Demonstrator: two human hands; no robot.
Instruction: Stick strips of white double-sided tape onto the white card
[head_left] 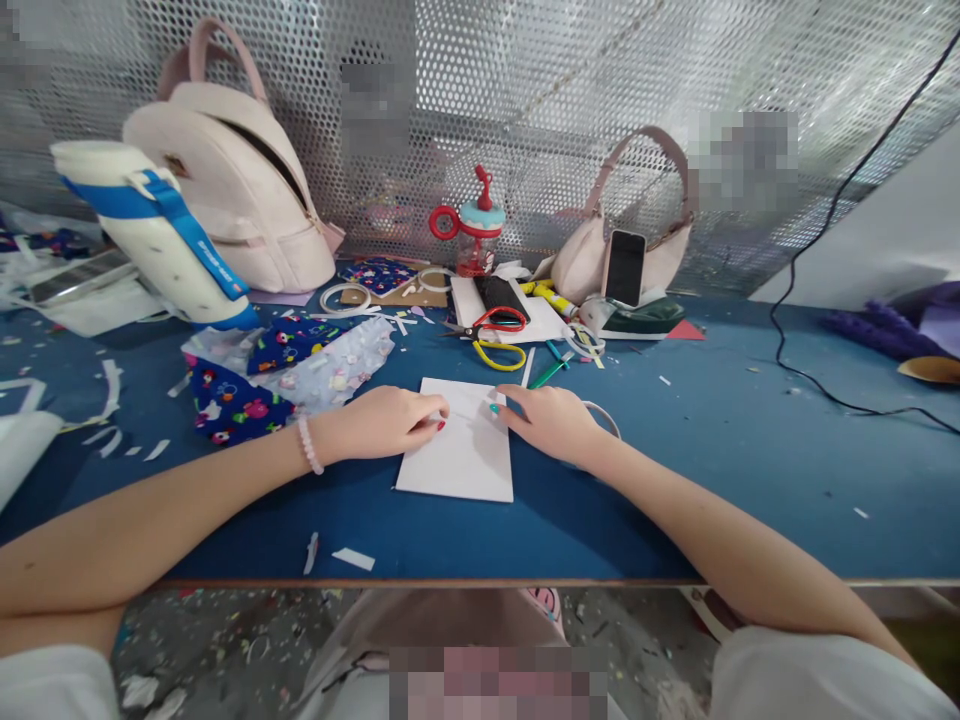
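Note:
A white rectangular sheet or thin booklet (pixel 457 465) lies flat near the front of the blue table, a faint line crossing its upper half. My left hand (pixel 397 420), with red nail polish, rests over its left edge. The fingers there are bent, the thumb a little apart from them, and the tips touch the white surface. Over the right edge lies my right hand (pixel 551 420), fingers reaching onto the sheet and a teal thumbnail showing. Part of a white ring (pixel 604 415) shows behind the right hand. Crumpled patterned blue-and-white wrapping (pixel 244 390) sits beside my left wrist.
Scissors (pixel 499 350) with red and yellow handles and a green pen (pixel 551 370) lie beyond the sheet. Farther back stand a white bottle (pixel 161 240), a backpack (pixel 232 190), a red-handled cup (pixel 478 235), a handbag (pixel 667 245) and a phone (pixel 625 268). A black cable (pixel 780 340) crosses the right side.

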